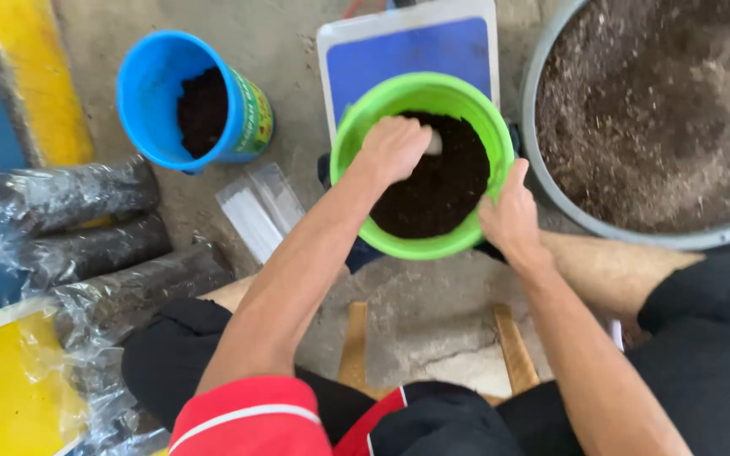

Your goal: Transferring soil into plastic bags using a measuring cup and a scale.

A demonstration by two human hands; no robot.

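Inside the green bucket (pixel 466 241), the left hand (pixel 394 148) seemingly grips a scoop (pixel 434 142).

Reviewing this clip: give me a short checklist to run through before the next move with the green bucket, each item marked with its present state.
1. Right hand steadies the green bucket at its rim: ok.
2. Left hand grips a pale tool inside the bucket: ok, though the tool's kind cannot be told.
3. Bucket sits squarely on the blue-topped scale: ok.
4. Dark soil is below the rim: ok.
5. Scale reading visible: cannot tell, no display in view.
6. Large grey tub of soil is close by the right hand: ok.
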